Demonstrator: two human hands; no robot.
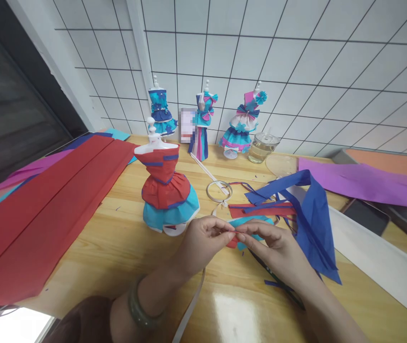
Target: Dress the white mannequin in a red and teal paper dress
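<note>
My left hand [205, 240] and my right hand [276, 245] meet over the table, both pinching a small piece of red fabric [232, 242] between thumbs and fingers. Beneath the fingers lies a turquoise fabric piece [251, 221], partly hidden by my right hand. To the left of my hands stands a small white dress form [152, 138] in a red bodice [163, 164] with blue trim and a red and turquoise skirt [171, 214]. Under my right wrist is a dark, slim tool [265, 269], mostly covered, so its kind is unclear.
Three dressed miniature forms, including a pink and turquoise one [241, 121], stand by the tiled wall near a glass cup [263, 146]. Red fabric [53, 205] covers the left side. Blue fabric [319, 219], a metal ring [219, 191], white ribbon [192, 307] and a phone [365, 216] lie around.
</note>
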